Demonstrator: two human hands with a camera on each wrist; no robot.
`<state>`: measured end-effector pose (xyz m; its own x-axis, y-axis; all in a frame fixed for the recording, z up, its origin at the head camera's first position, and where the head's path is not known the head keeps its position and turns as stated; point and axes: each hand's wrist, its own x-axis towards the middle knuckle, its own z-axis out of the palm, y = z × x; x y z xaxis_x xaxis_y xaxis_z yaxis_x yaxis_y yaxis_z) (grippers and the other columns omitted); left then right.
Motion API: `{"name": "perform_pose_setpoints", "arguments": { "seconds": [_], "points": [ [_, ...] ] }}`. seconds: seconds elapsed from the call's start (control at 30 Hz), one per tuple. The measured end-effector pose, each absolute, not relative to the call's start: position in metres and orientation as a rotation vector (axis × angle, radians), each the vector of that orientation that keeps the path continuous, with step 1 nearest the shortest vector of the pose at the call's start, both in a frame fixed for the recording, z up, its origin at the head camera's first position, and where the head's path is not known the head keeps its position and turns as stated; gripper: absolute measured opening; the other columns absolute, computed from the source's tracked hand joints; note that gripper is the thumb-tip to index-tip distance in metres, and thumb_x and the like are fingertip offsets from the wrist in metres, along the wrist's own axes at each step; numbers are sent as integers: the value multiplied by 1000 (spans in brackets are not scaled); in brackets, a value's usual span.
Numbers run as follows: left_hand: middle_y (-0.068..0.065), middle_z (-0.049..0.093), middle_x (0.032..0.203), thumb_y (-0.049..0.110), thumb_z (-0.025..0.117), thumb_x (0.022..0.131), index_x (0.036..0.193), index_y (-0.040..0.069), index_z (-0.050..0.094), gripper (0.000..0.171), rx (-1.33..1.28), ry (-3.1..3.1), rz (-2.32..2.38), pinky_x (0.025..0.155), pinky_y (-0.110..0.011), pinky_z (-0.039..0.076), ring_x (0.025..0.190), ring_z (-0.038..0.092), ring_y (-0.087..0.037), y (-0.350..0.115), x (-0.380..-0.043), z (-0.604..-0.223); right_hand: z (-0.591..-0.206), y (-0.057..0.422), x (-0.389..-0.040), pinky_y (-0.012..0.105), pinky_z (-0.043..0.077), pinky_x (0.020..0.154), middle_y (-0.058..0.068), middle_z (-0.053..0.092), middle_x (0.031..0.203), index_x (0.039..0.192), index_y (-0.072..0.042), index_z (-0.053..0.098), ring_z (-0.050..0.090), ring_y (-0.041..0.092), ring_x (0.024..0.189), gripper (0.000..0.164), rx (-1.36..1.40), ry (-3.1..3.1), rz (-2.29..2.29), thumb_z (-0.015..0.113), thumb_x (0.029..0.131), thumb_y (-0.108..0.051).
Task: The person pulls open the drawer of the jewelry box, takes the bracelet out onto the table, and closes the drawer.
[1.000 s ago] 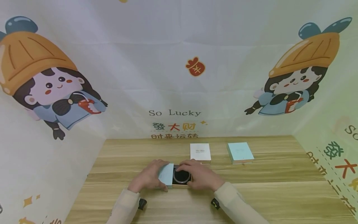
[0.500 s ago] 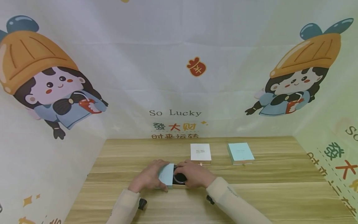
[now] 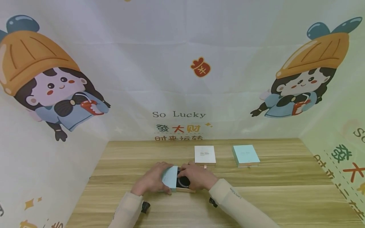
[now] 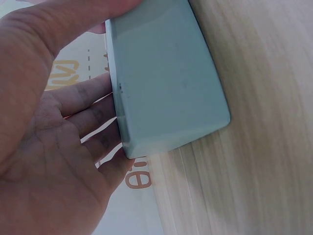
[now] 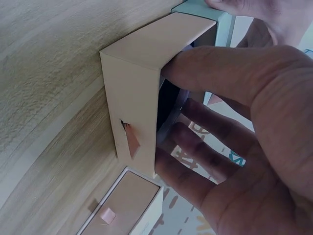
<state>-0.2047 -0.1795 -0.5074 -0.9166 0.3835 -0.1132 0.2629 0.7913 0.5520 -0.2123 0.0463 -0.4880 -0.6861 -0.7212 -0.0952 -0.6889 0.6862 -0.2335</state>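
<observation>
My left hand (image 3: 152,179) grips a light blue box sleeve (image 3: 170,178), thumb at the near side and fingers at the far side. In the left wrist view the sleeve's pale blue wall (image 4: 166,73) fills the middle. A peach drawer (image 5: 132,98) sticks out of the sleeve's right end, with a small ribbon tab (image 5: 131,141). In the drawer lies a round grey bangle (image 3: 182,186) around a dark centre. My right hand (image 3: 199,178) reaches into the drawer, thumb and fingers curled about the bangle; their exact contact is partly hidden.
Behind the right hand stands a white box (image 3: 204,154) with its own pull tab. Farther right is another light blue box (image 3: 246,154), closed. All rest on a wood-grain table (image 3: 273,196), with a printed cloth (image 3: 142,79) hanging behind and at the sides.
My right hand has shifted a little left and reaches farther over the bangle, covering more of it. The left hand and the sleeve have stayed in place.
</observation>
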Motion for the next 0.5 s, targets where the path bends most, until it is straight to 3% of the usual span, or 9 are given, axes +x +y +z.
{"name": "perform_pose_setpoints", "arguments": {
  "seconds": [0.17, 0.5],
  "points": [
    [-8, 59, 139, 24, 101, 57, 145, 10, 55, 100, 515, 2766, 800, 99, -50, 50, 116, 54, -25, -179, -206, -507, -486, 44, -212, 23, 52, 81, 0, 65, 139, 124, -26, 74, 58, 20, 119, 51, -1152, 2715, -275, 88, 78, -10],
    [-9, 60, 139, 21, 101, 57, 144, 9, 55, 99, 528, 2776, 797, 100, -49, 49, 117, 54, -25, -179, -204, -505, -481, 45, -216, 20, 51, 77, -2, 68, 124, 118, -25, 77, 56, 14, 107, 44, -1222, 2706, -251, 89, 78, -13]
  ]
}}
